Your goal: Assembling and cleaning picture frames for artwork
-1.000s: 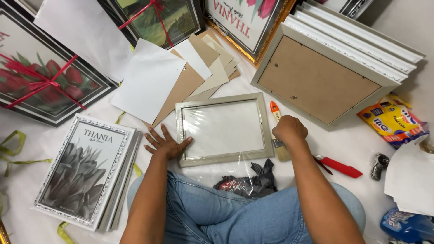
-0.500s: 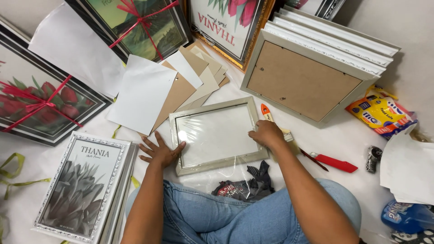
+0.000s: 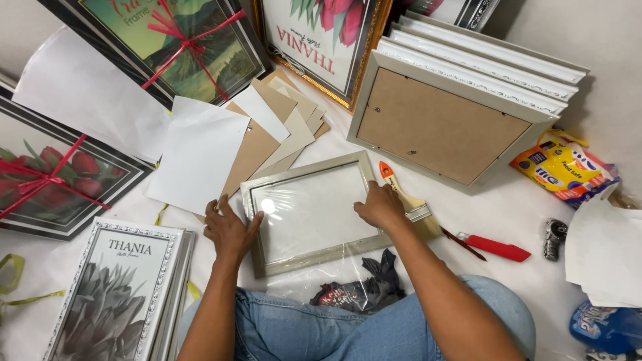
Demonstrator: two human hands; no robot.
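Both hands lie flat and spread on the frame (image 3: 313, 212), gripping nothing. Left hand (image 3: 229, 230) presses its left rail, fingers splayed over the edge; right hand (image 3: 380, 205) rests palm-down on the right rail, near the upper corner. Compared with a second ago, the right hand has slid up along that rail from the lower right corner, while the left has hardly shifted. That suggests the hands are squaring or steadying the frame rather than lifting it.

The frame is pale, wrapped in clear film, and lies flat on the white floor just ahead of the person's knees. A brush (image 3: 406, 198) with an orange handle lies touching its right side, partly under the right hand. A red cutter (image 3: 495, 247) sits further right, and a dark rag (image 3: 364, 289) lies against the near edge. Beyond the far left corner, loose boards (image 3: 267, 144) and white sheets fan out. A stack of frames (image 3: 461, 113), backs up, leans at the far right, and a yellow packet (image 3: 560, 168) lies beside it.
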